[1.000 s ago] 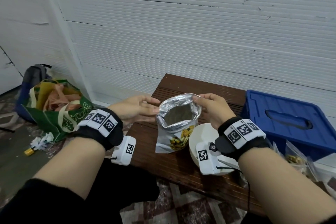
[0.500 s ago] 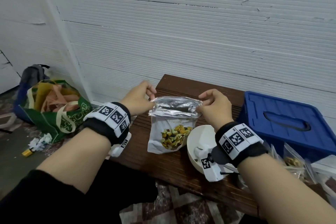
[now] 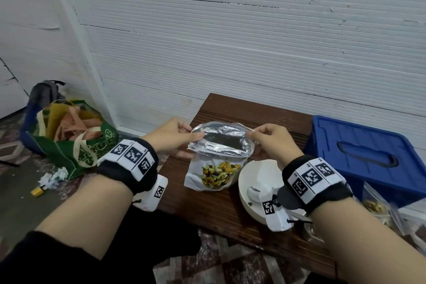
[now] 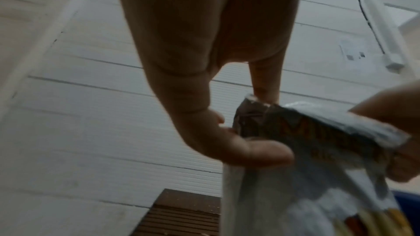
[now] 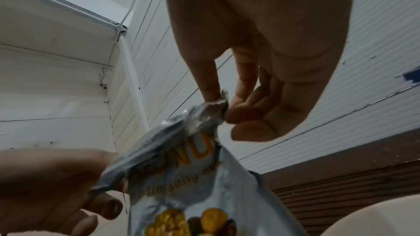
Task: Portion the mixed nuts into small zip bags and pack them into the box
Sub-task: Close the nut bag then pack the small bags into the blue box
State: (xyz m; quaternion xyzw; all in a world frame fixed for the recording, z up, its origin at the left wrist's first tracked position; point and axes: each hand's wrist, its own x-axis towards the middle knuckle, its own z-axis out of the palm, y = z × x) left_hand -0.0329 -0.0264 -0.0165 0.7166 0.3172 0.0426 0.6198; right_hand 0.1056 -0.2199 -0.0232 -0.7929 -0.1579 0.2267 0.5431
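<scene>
Left hand (image 3: pixel 171 137) pinches left corner of nut pouch (image 3: pixel 213 168) mouth; right hand (image 3: pixel 273 143) pinches right corner. Pouch upright near table (image 3: pixel 221 212) left edge, foil mouth stretched between hands. White bowl (image 3: pixel 255 193) just right of pouch. Blue box (image 3: pixel 366 159) at right edge, lid on.

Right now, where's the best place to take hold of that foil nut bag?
Probably its top rim, from both sides. The nut bag stands upright with a soft, crinkled mouth; the left hand and right hand each pinch one end, keeping the opening up.
</scene>
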